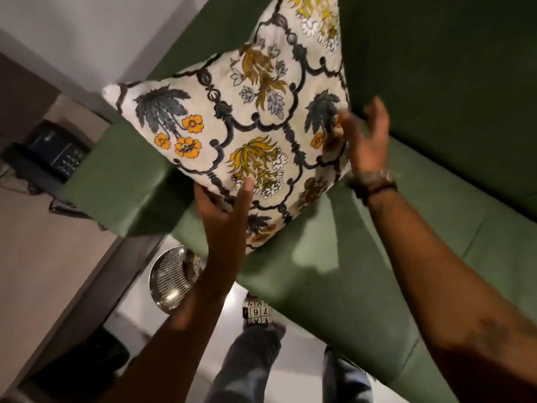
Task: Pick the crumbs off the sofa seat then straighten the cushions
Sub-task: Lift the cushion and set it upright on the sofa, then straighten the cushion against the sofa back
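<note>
Left hand (223, 205): clamped on the cushion's lower edge, thumb laid across the printed face, fingers tucked behind and out of sight.
Right hand (367, 141): up at the cushion's right edge, fingers spread and loose, blurred; it looks flat against the side rather than curled round it.
Cushion (247, 117): floral print, tilted on a corner and held between both hands; I cannot tell whether its lowest corner rests on anything.
Sofa seat (334, 271): green, below and right of the cushion; no crumbs can be made out on it.
Armrest (116, 170): just left of the cushion.
Backrest (436, 68): behind the cushion and to its right.
Step in hand: looks like the straightening, with the picking apparently done.
Next move: calls for squaring the cushion upright and seating it back against the backrest beside the armrest.
Floor: below the cushion, a metal mesh bin (171, 282).
</note>
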Available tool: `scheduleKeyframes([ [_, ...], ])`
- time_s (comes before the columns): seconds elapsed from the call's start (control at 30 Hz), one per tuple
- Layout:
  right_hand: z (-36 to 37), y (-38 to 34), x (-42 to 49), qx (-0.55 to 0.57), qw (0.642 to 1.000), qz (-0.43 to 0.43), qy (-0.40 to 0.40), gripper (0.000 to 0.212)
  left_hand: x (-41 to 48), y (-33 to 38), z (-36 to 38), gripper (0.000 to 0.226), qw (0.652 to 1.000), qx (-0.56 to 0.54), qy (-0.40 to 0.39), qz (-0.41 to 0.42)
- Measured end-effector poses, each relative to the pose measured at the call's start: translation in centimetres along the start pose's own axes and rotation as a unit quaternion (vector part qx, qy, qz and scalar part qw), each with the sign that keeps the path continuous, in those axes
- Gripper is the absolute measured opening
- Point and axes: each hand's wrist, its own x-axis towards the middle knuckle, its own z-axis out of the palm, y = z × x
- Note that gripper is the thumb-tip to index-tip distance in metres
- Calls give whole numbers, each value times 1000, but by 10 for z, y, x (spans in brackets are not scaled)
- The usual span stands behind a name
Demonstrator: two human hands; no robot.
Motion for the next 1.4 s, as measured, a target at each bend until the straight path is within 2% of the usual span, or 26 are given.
scheduleKeyframes([
  [0.07,16,-23,35,54,991,54,-107,67,12,7,16,79,998,-42,38,-20],
  [0.13,20,-38,43,57,985,52,-155,49,18,9,26,81,997,-68,39,-17],
  [0.2,3,-44,37,47,993,26,-109,44,24,11,37,89,996,-89,-1,-7],
  [0.27,-26,-36,16,97,994,-13,-43,45,33,18,46,93,994,-93,-52,-2],
  [0.37,-75,-11,-18,153,984,-39,85,64,65,39,74,96,986,-16,-165,34],
  [0.43,-95,-1,-27,164,973,-30,159,77,92,57,105,95,959,57,-270,67],
  [0.5,-106,4,-20,167,968,-28,184,77,111,67,139,87,925,93,-356,91],
  [0.53,-110,6,-15,162,969,-32,185,77,117,69,153,83,918,104,-370,98],
  [0.63,-118,13,-3,133,979,-38,151,88,120,71,179,86,933,140,-311,115],
  [0.7,-132,19,-7,91,986,-45,135,93,105,59,186,88,950,128,-256,128],
  [0.77,-151,27,-24,37,986,-46,158,87,71,42,186,95,968,134,-150,147],
  [0.83,-186,44,-55,8,978,-41,205,76,12,23,190,92,969,162,-42,179],
  [0.87,-210,56,-74,-7,972,-34,234,71,-26,12,197,85,970,158,-27,185],
  [0.9,-233,70,-94,-28,963,-25,268,68,-63,0,204,79,971,157,-47,176],
  [0.93,-265,89,-117,-49,948,-10,314,65,-105,-13,219,74,968,164,-101,158],
  [1.0,-340,127,-167,-77,897,37,433,63,-190,-43,256,71,941,187,-258,118],
  [1.03,-379,143,-190,-81,861,64,498,66,-228,-56,279,74,911,200,-344,108],
  [1.1,-451,173,-231,-73,784,118,605,79,-292,-77,329,86,829,230,-496,117],
  [1.17,-522,201,-266,-32,714,177,676,94,-351,-93,387,97,760,244,-593,104],
  [1.23,-581,221,-288,19,667,251,702,110,-397,-104,446,111,732,237,-634,72],
  [1.3,-633,238,-308,61,661,292,688,123,-445,-116,508,125,700,243,-669,64],
  [1.4,-689,255,-318,109,723,206,650,128,-493,-128,589,134,642,275,-715,50],
])
